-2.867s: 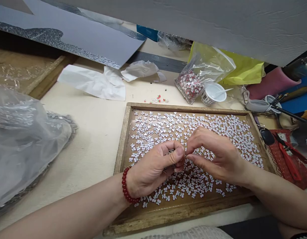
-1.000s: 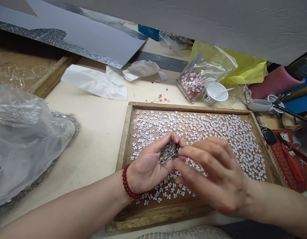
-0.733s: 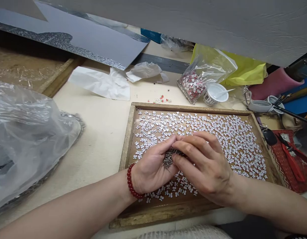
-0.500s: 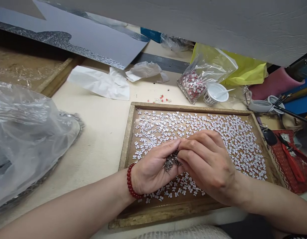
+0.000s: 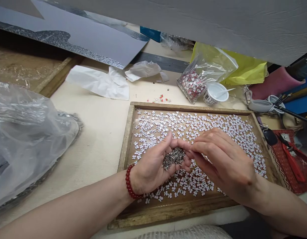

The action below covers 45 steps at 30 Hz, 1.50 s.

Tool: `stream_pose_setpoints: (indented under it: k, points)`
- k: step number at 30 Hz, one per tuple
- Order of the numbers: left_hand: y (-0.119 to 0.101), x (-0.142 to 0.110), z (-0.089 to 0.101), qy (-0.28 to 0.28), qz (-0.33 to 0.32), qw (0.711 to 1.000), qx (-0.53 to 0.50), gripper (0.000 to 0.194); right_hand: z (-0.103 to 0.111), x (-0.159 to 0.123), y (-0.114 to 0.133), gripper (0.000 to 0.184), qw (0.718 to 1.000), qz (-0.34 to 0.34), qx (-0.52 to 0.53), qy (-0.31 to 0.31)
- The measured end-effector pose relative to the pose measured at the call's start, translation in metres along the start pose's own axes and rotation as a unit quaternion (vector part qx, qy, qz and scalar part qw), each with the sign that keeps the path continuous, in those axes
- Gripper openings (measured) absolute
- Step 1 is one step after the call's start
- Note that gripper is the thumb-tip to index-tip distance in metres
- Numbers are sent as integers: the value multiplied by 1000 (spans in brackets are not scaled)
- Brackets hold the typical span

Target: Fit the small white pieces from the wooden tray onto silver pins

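My left hand (image 5: 153,162), with a red bead bracelet (image 5: 130,182) on its wrist, is cupped palm up. In its palm lies a heap of small silvery metal pins (image 5: 173,158), which look like earring posts. My right hand (image 5: 225,162) has its thumb and fingers pinched together at the left fingertips; whatever is in the pinch is too small to make out. Both hands are above a wooden-framed tray (image 5: 163,215). Across its brown base many small white flower-like pieces (image 5: 193,182) are spread, some hidden beneath my hands.
Behind the tray are crumpled white paper (image 5: 101,81), a clear bag of red and white pieces (image 5: 192,86) and a white cup (image 5: 215,93). Red-handled pliers (image 5: 293,159) lie at the right. A large plastic bag (image 5: 31,139) stands left. A grey panel (image 5: 205,23) overhangs the back.
My right hand has drawn back to the right, off the left palm. The left thumb has lifted and the palm has opened out, showing more of the pin heap.
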State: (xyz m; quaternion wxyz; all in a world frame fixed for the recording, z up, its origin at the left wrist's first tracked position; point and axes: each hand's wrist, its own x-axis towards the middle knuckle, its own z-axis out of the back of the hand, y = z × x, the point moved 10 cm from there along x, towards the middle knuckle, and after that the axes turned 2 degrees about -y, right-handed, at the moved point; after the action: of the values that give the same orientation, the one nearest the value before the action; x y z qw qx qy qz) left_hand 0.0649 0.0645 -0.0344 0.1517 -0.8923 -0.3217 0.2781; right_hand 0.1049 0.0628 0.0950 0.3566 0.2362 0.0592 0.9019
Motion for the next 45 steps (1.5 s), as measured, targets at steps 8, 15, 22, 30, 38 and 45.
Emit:
stream_pose_setpoints:
  k: [8,15,22,30,38,45]
  points:
    - [1,-2,-11,52,-11,998,37,18,-1,-5,-5,15,998,-13,56,26]
    - [8,-2,-9,50,5,998,44,19,-6,-9,-5,14,991,-13,105,84]
    - [8,-3,-9,50,19,997,48,20,-3,-7,-7,12,990,-21,120,76]
    - [6,-2,-10,45,12,998,38,15,-1,-6,-19,6,989,-57,131,51]
    - [5,-1,-6,26,15,999,15,15,6,2,-31,7,992,-56,111,14]
    - [3,1,0,-9,17,999,-47,21,-11,12,-126,9,982,-138,-127,28]
